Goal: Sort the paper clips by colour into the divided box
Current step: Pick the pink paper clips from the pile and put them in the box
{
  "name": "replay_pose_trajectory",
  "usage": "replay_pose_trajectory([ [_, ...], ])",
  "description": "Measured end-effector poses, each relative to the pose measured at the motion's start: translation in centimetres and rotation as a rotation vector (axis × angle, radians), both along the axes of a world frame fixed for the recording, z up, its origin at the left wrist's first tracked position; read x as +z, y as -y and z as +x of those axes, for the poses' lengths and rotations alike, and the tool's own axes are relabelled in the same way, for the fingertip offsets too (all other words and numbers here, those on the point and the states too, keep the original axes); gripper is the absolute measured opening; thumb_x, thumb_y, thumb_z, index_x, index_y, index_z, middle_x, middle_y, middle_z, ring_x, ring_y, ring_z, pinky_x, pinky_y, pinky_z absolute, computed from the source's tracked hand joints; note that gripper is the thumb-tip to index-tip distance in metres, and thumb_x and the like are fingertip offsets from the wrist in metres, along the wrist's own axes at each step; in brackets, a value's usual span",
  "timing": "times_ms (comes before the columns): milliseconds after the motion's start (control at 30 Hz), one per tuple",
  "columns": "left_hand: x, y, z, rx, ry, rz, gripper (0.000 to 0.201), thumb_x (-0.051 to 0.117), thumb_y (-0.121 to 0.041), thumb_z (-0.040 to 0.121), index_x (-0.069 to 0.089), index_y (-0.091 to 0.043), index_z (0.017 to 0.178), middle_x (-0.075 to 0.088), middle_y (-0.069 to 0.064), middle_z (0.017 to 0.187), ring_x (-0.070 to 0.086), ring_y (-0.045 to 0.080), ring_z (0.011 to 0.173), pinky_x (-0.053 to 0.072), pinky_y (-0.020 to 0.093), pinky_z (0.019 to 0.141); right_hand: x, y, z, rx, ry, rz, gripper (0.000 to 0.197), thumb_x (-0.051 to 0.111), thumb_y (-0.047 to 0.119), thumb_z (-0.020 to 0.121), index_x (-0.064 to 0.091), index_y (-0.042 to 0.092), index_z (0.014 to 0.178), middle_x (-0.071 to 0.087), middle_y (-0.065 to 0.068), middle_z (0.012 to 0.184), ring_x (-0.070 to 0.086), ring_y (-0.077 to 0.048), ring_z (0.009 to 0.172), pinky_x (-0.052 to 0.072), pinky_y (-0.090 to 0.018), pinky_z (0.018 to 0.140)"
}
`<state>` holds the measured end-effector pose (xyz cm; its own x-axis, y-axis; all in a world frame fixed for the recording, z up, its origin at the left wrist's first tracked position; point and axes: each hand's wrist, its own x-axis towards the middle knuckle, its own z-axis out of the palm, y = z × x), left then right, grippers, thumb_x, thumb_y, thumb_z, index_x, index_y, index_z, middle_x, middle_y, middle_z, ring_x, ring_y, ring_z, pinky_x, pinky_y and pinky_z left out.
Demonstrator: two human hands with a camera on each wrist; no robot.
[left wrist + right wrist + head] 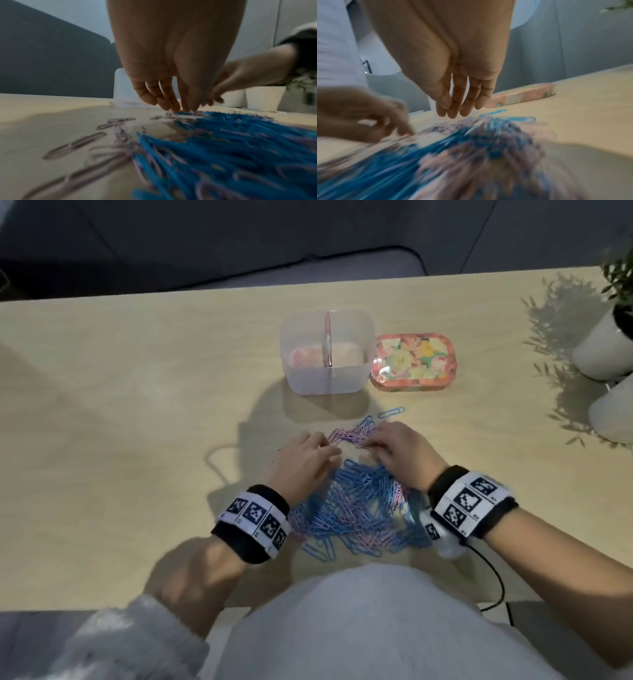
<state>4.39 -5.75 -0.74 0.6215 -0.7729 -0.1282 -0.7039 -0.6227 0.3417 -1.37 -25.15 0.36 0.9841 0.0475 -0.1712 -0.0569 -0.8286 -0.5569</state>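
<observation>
A heap of blue and pink paper clips (359, 508) lies on the table in front of me. A small cluster of pink clips (346, 436) sits at its far edge, between my hands. My left hand (308, 453) reaches down with fingertips (173, 106) touching clips at that edge; no clip shows held. My right hand (394, 446) has straight fingers (455, 108) held together just over the heap, holding nothing. Behind stands the clear divided box (356, 381), with pink clips (305, 357) in its left compartment.
A floral tin (412, 361) stands right of the box. A lone blue clip (390, 412) lies beyond the heap. Two white plant pots (603, 347) stand at the right edge. A black cable (493, 573) runs from my right wrist off the near edge.
</observation>
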Motion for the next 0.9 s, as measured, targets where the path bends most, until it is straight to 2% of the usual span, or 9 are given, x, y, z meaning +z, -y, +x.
replay_pose_trajectory([
  [100,-0.5,-0.1,-1.1,-0.038,-0.005,0.034,0.026,0.048,-0.026,0.093,0.061,-0.021,0.115,0.059,0.006,0.107,0.052,0.025,0.096,0.045,0.037,0.081,0.4,1.2,2.7,-0.132,0.005,-0.048,0.022,0.051,0.009,0.088,0.068,0.008,0.102,0.066,-0.011,0.103,0.058,-0.027,0.098,0.047,-0.039,0.088],
  [167,-0.5,-0.3,-1.5,-0.037,-0.015,0.043,0.029,0.047,-0.03,0.093,0.06,-0.022,0.118,0.058,0.005,0.108,0.05,0.023,0.098,0.042,0.034,0.083,0.5,1.1,3.6,-0.107,-0.067,-0.09,0.021,0.059,0.018,0.087,0.067,0.009,0.103,0.064,-0.01,0.105,0.059,-0.025,0.096,0.05,-0.038,0.086],
  [267,-0.3,-0.4,-1.2,0.033,-0.053,-0.01,0.027,0.046,-0.031,0.094,0.064,-0.018,0.111,0.058,0.004,0.107,0.049,0.02,0.096,0.043,0.03,0.085,0.4,0.1,3.6,-0.062,-0.164,-0.173,0.035,0.069,0.029,0.079,0.064,0.006,0.105,0.059,-0.013,0.107,0.054,-0.028,0.098,0.048,-0.041,0.087],
  [433,-0.3,1.4,1.4,0.275,-0.121,-0.088,0.036,0.056,-0.029,0.089,0.055,-0.013,0.121,0.054,0.006,0.117,0.05,0.02,0.107,0.042,0.03,0.093,0.0,-0.3,3.3,-0.141,-0.118,-0.159,0.019,0.055,0.005,0.084,0.067,0.003,0.099,0.061,-0.017,0.106,0.055,-0.033,0.101,0.042,-0.036,0.085],
  [533,-0.4,2.6,2.5,0.204,-0.155,0.006,0.048,0.067,-0.028,0.081,0.052,-0.012,0.123,0.052,0.007,0.121,0.049,0.024,0.109,0.045,0.034,0.094,-0.1,0.6,3.2,-0.161,-0.116,-0.185,0.028,0.044,-0.004,0.081,0.068,0.003,0.094,0.066,-0.018,0.101,0.059,-0.034,0.096,0.042,-0.034,0.079],
  [633,-0.5,2.9,2.8,0.17,-0.13,0.027,0.036,0.065,-0.022,0.082,0.06,-0.01,0.116,0.055,0.008,0.114,0.051,0.026,0.102,0.048,0.038,0.087,-0.5,1.8,3.1,-0.189,-0.122,-0.164,0.025,0.048,-0.004,0.078,0.069,0.006,0.086,0.069,-0.017,0.094,0.061,-0.035,0.091,0.044,-0.032,0.077],
  [767,-0.6,2.7,3.5,0.166,-0.114,-0.048,0.021,0.059,-0.014,0.087,0.067,-0.006,0.104,0.061,0.013,0.104,0.057,0.031,0.094,0.047,0.04,0.076,0.6,2.6,3.5,-0.366,-0.063,0.079,0.012,0.059,0.002,0.083,0.07,0.005,0.087,0.071,-0.011,0.094,0.064,-0.025,0.087,0.051,-0.037,0.084],
  [833,-0.7,2.7,3.8,0.143,-0.108,-0.052,0.017,0.056,-0.011,0.088,0.068,-0.005,0.099,0.062,0.014,0.102,0.058,0.033,0.093,0.045,0.039,0.074,2.1,2.5,4.1,-0.457,-0.114,0.367,0.008,0.061,-0.001,0.083,0.067,0.004,0.084,0.067,-0.005,0.085,0.063,-0.013,0.071,0.056,-0.028,0.073],
  [900,-0.9,2.7,4.0,0.124,-0.099,-0.036,0.017,0.055,-0.01,0.088,0.067,-0.005,0.097,0.063,0.015,0.101,0.058,0.034,0.092,0.045,0.039,0.074,4.0,2.1,5.3,-0.475,-0.127,0.588,0.016,0.062,-0.006,0.08,0.064,0.01,0.077,0.063,-0.003,0.075,0.062,-0.003,0.054,0.056,-0.017,0.059],
])
